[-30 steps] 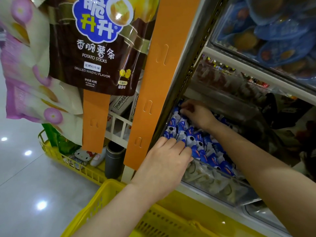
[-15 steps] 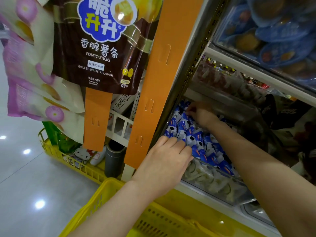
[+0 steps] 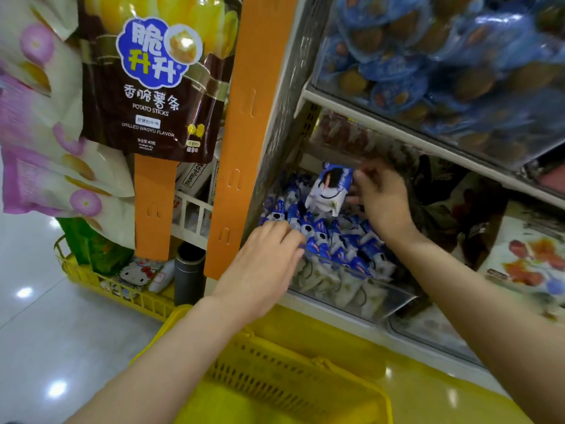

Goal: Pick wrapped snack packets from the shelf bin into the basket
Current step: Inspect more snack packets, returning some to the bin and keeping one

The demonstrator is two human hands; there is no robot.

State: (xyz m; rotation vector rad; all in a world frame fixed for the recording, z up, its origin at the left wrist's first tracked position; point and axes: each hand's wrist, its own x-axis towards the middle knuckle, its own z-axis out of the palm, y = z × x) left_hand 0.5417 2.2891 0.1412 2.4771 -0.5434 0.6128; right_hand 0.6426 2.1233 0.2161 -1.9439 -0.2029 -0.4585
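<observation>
The right hand (image 3: 382,203) pinched one blue-and-white packet (image 3: 331,188) just above the pile in the clear bin (image 3: 382,298). The left hand (image 3: 263,264) lay on the pile at the bin's front rim; whether it gripped anything could not be told. The packet would best come out low, under the shelf edge (image 3: 397,123), then over the rim into the open yellow basket (image 3: 351,367) below.

1 head view is aimed forward and down, close above the left hand (image 3: 263,264) and right hand (image 3: 383,203); the shelf bin (image 3: 367,290) is framed beyond.
</observation>
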